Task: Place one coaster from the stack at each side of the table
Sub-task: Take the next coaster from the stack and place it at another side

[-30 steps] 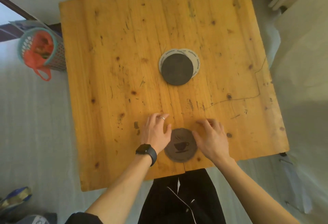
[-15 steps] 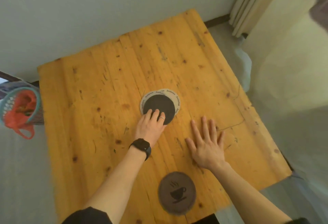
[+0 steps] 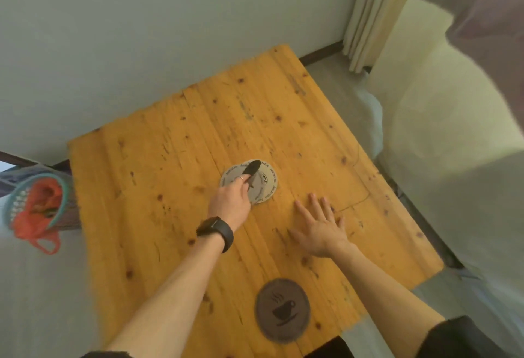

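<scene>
A stack of pale round coasters (image 3: 265,187) with lettering around the rim lies in the middle of the wooden table (image 3: 175,176). My left hand (image 3: 231,201) pinches a dark coaster (image 3: 251,169) and holds it tilted up on edge above the stack. My right hand (image 3: 319,225) rests flat on the wood to the right of the stack, fingers spread, holding nothing. A dark coaster with a coffee-cup picture (image 3: 282,310) lies flat near the table's near edge.
A teal basket with an orange net bag (image 3: 34,210) stands off the table's left edge. A wall runs behind the table, with a curtain (image 3: 371,14) at the back right. Pale fabric (image 3: 453,159) lies close along the right edge.
My left hand went from the cup coaster at the near edge to the stack and lifted the dark top coaster. My right hand left the cup coaster and lies flat on the table.
</scene>
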A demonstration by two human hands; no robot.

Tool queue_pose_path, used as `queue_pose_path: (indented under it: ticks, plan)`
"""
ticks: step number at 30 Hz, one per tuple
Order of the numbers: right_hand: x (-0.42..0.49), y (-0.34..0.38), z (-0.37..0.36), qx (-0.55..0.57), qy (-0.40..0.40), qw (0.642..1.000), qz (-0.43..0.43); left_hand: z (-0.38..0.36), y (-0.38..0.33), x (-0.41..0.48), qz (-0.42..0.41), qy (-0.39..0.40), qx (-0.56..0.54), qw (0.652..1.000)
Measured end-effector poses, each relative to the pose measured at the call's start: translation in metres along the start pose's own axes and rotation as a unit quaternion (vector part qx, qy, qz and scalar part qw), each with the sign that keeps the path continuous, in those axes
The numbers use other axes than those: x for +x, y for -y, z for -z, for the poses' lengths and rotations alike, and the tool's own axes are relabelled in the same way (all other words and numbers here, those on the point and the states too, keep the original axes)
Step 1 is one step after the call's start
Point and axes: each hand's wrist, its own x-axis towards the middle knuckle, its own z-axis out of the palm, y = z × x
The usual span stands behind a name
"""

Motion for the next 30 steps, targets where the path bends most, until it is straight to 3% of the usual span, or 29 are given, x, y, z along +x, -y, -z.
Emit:
queue_pose_path:
  ticks: [3,5,7,9,14,17,20,24,27,30]
  plan:
    - [-0.028,0.013,0.030,0.226,-0.042,0.972,-0.047,0.025,-0.013,-0.028,0.062,-0.011,-0.242,0.968]
    - [-0.062,0.019,0.042,0.457,-0.036,0.885,-0.076,0.033,-0.026,-0.054,0.133,0.052,-0.395,0.907]
    - [-0.100,0.017,0.047,0.615,-0.009,0.785,-0.078,0.036,-0.039,-0.082,0.184,0.103,-0.493,0.844]
    - [-0.138,0.008,0.050,0.666,-0.007,0.742,-0.076,0.036,-0.052,-0.109,0.191,0.146,-0.519,0.820]
    - [-0.211,-0.032,0.032,0.639,-0.073,0.762,-0.072,0.027,-0.086,-0.160,0.215,0.214,-0.522,0.797]
    - [-0.243,-0.066,0.024,0.633,-0.107,0.763,-0.073,0.013,-0.113,-0.182,0.217,0.257,-0.470,0.816]
    - [-0.261,-0.107,0.021,0.591,-0.131,0.793,-0.066,-0.005,-0.146,-0.189,0.193,0.284,-0.432,0.834]
    - [-0.273,-0.175,0.031,0.547,-0.157,0.820,-0.055,-0.038,-0.206,-0.179,0.076,0.319,-0.305,0.894]
    - [-0.275,-0.229,0.054,0.545,-0.178,0.817,-0.053,-0.070,-0.263,-0.168,0.029,0.292,-0.280,0.914]
    - [-0.276,-0.287,0.083,0.583,-0.186,0.789,-0.059,-0.102,-0.320,-0.161,0.077,0.261,-0.321,0.907]
